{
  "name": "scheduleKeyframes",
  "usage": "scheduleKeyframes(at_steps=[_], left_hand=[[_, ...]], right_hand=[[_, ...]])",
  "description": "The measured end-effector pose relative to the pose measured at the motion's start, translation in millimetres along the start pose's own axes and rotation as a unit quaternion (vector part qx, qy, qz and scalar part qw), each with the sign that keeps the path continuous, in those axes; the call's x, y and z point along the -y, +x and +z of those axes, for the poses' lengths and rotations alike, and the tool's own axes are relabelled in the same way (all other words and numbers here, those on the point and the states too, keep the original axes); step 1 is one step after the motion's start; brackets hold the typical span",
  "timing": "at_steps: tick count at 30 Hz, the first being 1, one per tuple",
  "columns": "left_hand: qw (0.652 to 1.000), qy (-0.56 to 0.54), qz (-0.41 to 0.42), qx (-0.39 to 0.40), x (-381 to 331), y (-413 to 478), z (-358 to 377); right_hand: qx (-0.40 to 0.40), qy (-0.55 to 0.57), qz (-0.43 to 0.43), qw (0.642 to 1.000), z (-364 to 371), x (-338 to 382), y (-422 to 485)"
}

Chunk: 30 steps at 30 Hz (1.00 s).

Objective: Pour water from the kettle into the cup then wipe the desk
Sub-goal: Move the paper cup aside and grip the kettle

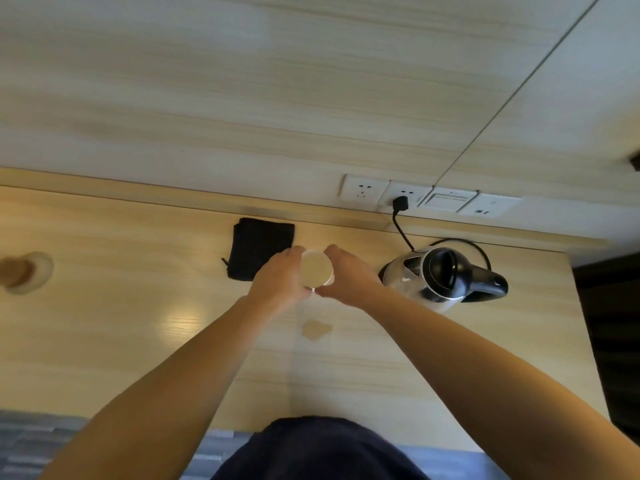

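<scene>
Left hand and right hand clasped small white paper cup between them on pale wooden desk. Steel-and-black electric kettle stood right of right hand; folded black cloth beyond left hand. Cup-positioning step; next move likely called for right hand on kettle handle.

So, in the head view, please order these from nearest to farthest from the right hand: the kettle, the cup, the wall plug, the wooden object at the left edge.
From the right hand:
1. Cup: held between both hands, touching it.
2. Kettle: just to its right, on the desk.
3. Wall plug: behind the kettle, in the socket.
4. Wooden object: far left edge of the desk.
</scene>
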<state>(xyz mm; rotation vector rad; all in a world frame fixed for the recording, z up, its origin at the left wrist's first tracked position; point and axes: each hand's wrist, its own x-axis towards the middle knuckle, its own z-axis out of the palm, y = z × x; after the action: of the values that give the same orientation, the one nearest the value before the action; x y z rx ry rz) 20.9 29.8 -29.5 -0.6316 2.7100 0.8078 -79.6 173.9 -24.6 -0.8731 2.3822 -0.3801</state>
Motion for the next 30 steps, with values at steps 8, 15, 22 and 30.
scheduleKeyframes(at_steps=[8, 15, 22, 30], left_hand=[[1.0, -0.005, -0.028, -0.012, 0, -44, 25], [1.0, 0.011, -0.012, -0.012, 4, -48, 27], [0.997, 0.023, 0.011, -0.073, -8, -57, 15], [0.986, -0.14, 0.07, -0.057, -119, -44, 61]], right_hand=[[0.033, -0.003, -0.007, 0.999, 25, 0, -34], [0.04, -0.002, 0.008, 0.999, 28, 0, -39], [-0.004, 0.012, 0.006, 1.0, -2, -17, -77], [-0.267, 0.077, -0.003, 0.961, -123, -99, -145]])
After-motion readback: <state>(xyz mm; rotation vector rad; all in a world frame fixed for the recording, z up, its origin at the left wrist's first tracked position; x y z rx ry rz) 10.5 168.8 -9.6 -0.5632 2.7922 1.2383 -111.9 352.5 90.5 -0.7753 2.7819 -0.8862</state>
